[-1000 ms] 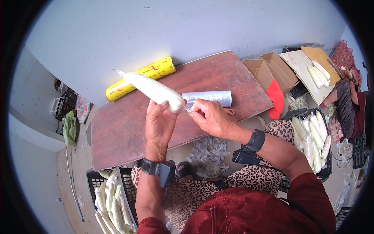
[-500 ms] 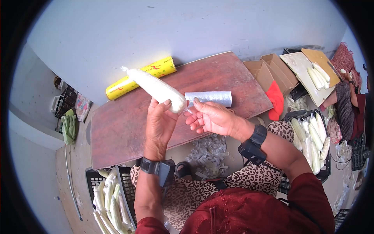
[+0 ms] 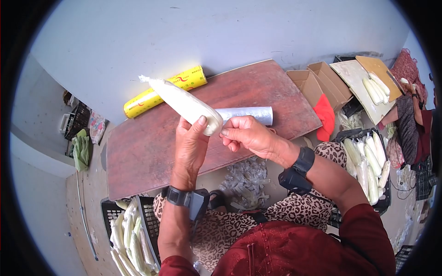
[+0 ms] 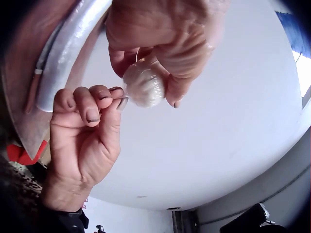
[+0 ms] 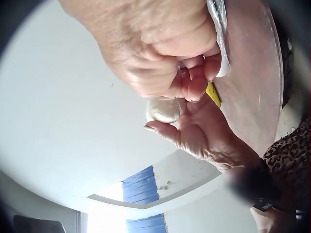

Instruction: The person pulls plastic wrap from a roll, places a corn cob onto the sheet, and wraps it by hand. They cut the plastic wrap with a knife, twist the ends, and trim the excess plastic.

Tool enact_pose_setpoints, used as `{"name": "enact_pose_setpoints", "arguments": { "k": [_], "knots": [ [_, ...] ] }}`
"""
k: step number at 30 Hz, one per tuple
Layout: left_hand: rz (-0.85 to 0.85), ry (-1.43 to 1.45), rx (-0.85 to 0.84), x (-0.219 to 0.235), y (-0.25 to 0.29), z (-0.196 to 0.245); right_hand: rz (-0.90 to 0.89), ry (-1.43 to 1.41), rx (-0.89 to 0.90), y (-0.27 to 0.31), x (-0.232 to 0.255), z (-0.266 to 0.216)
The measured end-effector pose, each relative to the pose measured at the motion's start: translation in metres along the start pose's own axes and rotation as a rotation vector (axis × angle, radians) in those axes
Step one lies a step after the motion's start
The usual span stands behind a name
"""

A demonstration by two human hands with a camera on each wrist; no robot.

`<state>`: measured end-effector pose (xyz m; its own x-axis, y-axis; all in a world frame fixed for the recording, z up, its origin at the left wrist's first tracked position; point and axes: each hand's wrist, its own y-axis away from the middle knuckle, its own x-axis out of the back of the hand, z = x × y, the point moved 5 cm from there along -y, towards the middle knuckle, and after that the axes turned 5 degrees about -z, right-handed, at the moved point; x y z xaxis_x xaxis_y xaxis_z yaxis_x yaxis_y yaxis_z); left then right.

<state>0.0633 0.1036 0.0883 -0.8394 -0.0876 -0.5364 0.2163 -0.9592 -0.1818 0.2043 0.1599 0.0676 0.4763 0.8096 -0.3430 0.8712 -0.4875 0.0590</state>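
- The reddish-brown tabletop (image 3: pixel 147 158) stretches ahead, its long far edge towards the wall; both hands work above it, so the piece is best kept lifted there, where its near end can be reached from all sides.
- A dark crate (image 3: pixel 149 214) of pale vegetables stands near left, another crate (image 3: pixel 334 218) near right.
- The yellow roll (image 3: pixel 138 105) lies along the far left edge.
- The long white vegetable (image 3: pixel 184 103), wrapped in film, is held in the air over the middle of the table, slanting from far left down to the near right end in the fingers.
- The silvery roll (image 3: pixel 251 115) lies just beyond the right hand; keeping the knuckles off it would give that hand freer play.
- The left hand (image 3: pixel 189 147) grips the near end, thumb on one side, fingers on the other. A steady, light hold should stop the piece turning without bruising it.
- The right hand (image 3: pixel 253 138) pinches between thumb and forefinger, close against that end, what looks like a wisp of clear film (image 4: pixel 126 95). Gathering it snugly, with a gentle pull, should avoid both slack and tearing.
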Motion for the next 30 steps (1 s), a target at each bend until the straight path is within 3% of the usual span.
{"name": "enact_pose_setpoints", "arguments": {
  "k": [11,20,30],
  "knots": [
    [0.013,-0.025,0.026,-0.01,0.002,-0.004,0.115,0.237,-0.05,-0.001,0.003,-0.001],
    [-0.137,0.108,0.015,-0.005,-0.001,-0.002,0.176,0.36,-0.043,-0.001,0.008,-0.005],
    [-0.071,0.036,0.055,-0.006,-0.001,0.001,0.159,0.461,-0.014,0.002,0.004,-0.013]
  ]
}}
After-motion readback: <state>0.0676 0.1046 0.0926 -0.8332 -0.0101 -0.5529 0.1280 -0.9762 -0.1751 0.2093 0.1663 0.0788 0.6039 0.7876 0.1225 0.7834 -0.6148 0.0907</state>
